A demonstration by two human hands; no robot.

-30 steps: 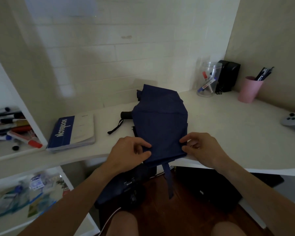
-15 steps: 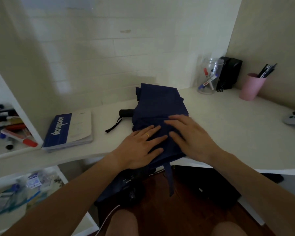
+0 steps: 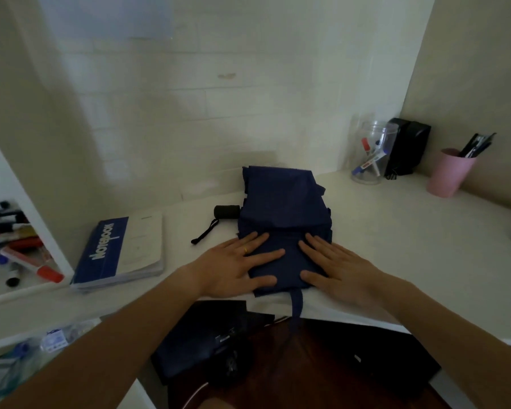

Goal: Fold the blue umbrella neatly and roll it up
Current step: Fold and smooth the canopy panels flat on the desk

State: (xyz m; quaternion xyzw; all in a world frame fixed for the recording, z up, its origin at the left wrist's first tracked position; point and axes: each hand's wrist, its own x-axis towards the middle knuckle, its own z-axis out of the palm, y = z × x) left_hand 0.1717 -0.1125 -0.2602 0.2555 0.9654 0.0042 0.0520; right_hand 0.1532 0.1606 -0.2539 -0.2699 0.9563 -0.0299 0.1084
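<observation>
The blue umbrella [image 3: 283,219] is laid flat on the desk [image 3: 396,246], near its front edge. It is pressed down by the left hand [image 3: 233,267] and the right hand [image 3: 334,270], with fingers kept straight. The cloth looks folded, but it is not rolled yet. A notebook [image 3: 121,252] is lying close on the left.

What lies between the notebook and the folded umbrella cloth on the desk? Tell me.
In the head view, the umbrella's black handle and its wrist strap lie on the desk between the notebook and the blue umbrella cloth.
</observation>
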